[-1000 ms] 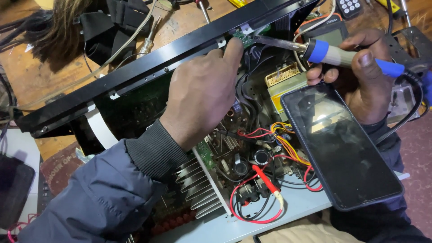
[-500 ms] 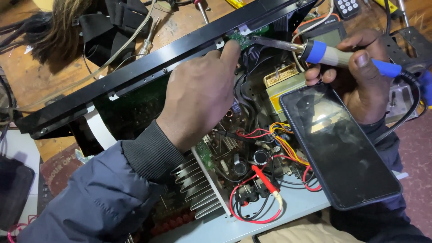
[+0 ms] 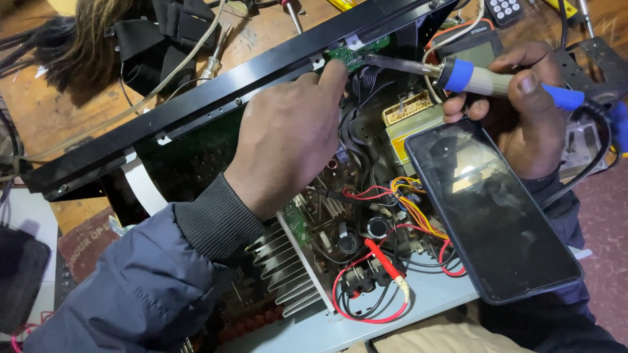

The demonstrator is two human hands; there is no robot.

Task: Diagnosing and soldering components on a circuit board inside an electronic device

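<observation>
The right hand has its grip closed on a blue-handled soldering iron, long axis running leftward, tip at the small green circuit board. The left hand, fingers curled, touches that board just beside the tip.

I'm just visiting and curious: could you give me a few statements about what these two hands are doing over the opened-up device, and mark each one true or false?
1. The right hand holds a soldering iron with a blue grip. True.
2. The iron's tip points at the small green circuit board under the black front panel. True.
3. The left hand holds a screwdriver. False: it holds no tool; its fingers reach to the green board.
4. A dark phone lies over the open device, screen lit with a video. False: the screen is dark.
5. The finned metal block lies near the left sleeve. True.
</observation>
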